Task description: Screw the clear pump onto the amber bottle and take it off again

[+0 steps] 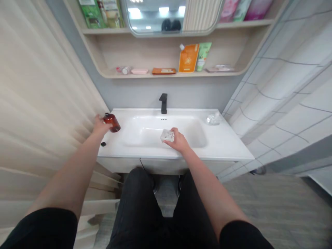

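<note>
At the left end of the counter, my left hand (100, 125) is closed around a reddish-brown bottle (112, 122). The bottle leans, with its uncapped neck pointing up and left. Close below it on the counter lies a small round black piece (103, 144), perhaps a cap. My right hand (178, 139) grips a small clear, box-like container (167, 135) over the white sink basin (153, 136). I cannot make out what the container has inside. Behind it stands the black faucet (164, 103), apart from both hands.
Crumpled clear plastic (213, 118) sits on the counter's right side. Above hangs a shelf (145, 76) with an orange pouch (188, 58), a green tube (203, 56) and several small items, beside a mirror (155, 17). A cream curtain (46, 86) borders the left; white tiles (285, 100) the right.
</note>
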Demonstrator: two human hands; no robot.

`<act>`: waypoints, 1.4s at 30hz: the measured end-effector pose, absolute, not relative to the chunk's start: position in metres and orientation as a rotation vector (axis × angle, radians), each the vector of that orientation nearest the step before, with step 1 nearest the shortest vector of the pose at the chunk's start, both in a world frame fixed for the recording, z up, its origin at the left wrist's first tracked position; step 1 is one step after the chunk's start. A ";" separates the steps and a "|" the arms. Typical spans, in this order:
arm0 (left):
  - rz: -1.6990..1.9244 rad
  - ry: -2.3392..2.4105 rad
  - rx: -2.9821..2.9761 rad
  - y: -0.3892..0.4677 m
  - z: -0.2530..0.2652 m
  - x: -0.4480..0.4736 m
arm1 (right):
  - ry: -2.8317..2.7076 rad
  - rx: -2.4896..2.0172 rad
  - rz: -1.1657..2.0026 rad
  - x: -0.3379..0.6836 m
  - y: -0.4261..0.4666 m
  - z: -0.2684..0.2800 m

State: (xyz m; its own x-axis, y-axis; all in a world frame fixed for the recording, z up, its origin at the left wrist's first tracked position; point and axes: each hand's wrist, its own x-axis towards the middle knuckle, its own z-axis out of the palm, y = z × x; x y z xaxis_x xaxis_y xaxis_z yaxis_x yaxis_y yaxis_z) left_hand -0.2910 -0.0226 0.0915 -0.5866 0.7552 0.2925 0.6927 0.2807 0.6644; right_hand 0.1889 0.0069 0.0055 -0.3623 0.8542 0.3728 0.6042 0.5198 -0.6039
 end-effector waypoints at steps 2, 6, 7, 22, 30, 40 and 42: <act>1.268 2.558 1.159 -0.038 0.088 -0.310 | -2.110 -1.182 0.475 0.189 0.007 0.005; 0.773 2.746 1.175 -0.078 0.077 -0.346 | -2.127 -1.160 0.473 0.189 0.008 0.004; 0.631 2.744 1.228 -0.086 0.073 -0.351 | -2.127 -1.157 0.477 0.189 0.008 0.004; 0.463 2.754 1.309 -0.127 0.057 -0.355 | -2.132 -1.182 0.440 0.189 0.002 0.007; 1.426 2.358 1.130 -0.173 0.089 -0.276 | -2.017 -1.134 0.558 0.193 -0.010 0.018; 1.546 1.534 1.457 -0.222 0.125 -0.070 | -1.787 -1.063 0.826 0.203 -0.127 0.026; 1.438 1.499 1.570 -0.224 0.133 -0.044 | -1.766 -1.071 0.847 0.208 -0.153 0.027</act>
State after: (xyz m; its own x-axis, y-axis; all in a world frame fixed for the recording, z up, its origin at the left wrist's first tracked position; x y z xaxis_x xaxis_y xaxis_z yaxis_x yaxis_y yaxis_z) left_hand -0.0442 -0.2244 0.1326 -0.1830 0.9282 0.3239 0.3623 -0.2426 0.8999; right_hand 0.2080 -0.1532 0.0267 -0.2427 0.9121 0.3303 0.3132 0.3959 -0.8632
